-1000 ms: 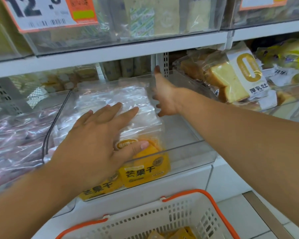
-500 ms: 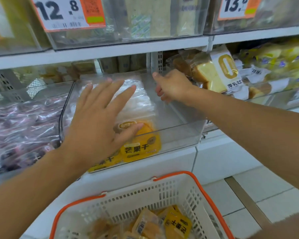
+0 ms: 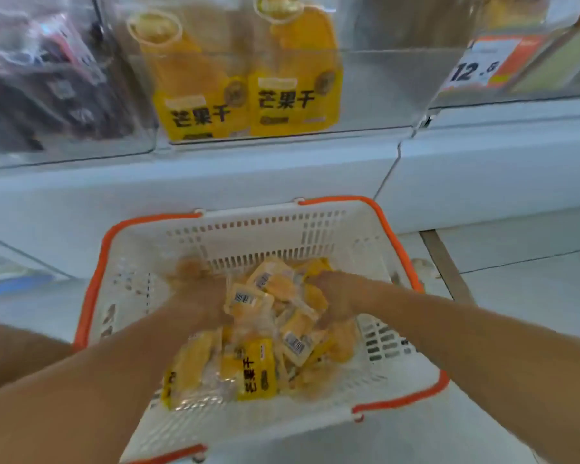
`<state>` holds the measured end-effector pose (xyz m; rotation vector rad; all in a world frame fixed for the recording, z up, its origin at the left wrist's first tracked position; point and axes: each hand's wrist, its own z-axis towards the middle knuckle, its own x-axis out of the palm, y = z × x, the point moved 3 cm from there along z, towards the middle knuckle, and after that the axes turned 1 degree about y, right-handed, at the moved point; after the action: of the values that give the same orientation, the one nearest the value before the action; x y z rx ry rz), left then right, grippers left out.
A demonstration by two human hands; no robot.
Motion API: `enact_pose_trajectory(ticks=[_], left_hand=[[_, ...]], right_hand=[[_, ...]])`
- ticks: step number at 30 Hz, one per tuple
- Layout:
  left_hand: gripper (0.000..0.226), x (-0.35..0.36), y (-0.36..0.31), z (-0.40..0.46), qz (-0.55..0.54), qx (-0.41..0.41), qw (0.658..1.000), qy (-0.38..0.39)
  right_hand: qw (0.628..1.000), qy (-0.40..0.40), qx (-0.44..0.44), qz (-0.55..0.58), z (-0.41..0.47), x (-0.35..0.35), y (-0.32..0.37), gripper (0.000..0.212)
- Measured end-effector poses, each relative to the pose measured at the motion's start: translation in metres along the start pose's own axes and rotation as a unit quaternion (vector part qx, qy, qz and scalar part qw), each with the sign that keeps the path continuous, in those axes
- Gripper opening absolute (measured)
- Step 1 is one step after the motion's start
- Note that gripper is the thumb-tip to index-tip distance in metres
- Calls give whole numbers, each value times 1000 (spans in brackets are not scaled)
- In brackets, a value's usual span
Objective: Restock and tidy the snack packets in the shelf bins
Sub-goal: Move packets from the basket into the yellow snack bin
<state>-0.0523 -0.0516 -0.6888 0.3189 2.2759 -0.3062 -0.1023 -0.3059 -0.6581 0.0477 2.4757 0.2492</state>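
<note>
We have dropped both hands from the clear bin (image 3: 282, 78) above into the basket (image 3: 91, 296), left hand (image 3: 198, 296) and right hand (image 3: 340, 293) buried among loose mango packets (image 3: 248, 363), grips too blurred to tell, presumably gathering restock.

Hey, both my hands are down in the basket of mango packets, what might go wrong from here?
1. Both hands, left and right, dig into a loose pile of packets; a big scoop may spill some over the basket rim.
2. The clear bin already holds two upright packs; dropping new ones in could knock them over.
</note>
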Motion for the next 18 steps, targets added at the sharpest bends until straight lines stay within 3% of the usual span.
enact_pose_trajectory(ticks=[3, 5, 8, 11, 12, 15, 18], left_hand=[[114, 54, 7, 15, -134, -61, 989, 22], [124, 62, -3, 20, -163, -65, 984, -7], [118, 47, -26, 21, -106, 3, 994, -22], [119, 40, -29, 24, -60, 7, 998, -14], [118, 41, -28, 28, -59, -6, 998, -14], [99, 37, -32, 34, -89, -57, 994, -32], [66, 35, -29, 37, -131, -67, 987, -68]], right_hand=[[976, -86, 94, 179, 38, 27, -8, 110], [978, -103, 125, 127, 56, 43, -4, 106], [988, -83, 109, 72, 63, 41, 5, 100], [995, -40, 92, -8, 60, 33, 13, 122], [995, -50, 84, -37, 58, 32, 16, 119], [993, -111, 44, 23, 57, 25, 27, 70], [992, -77, 25, 96, 53, 2, 41, 42]])
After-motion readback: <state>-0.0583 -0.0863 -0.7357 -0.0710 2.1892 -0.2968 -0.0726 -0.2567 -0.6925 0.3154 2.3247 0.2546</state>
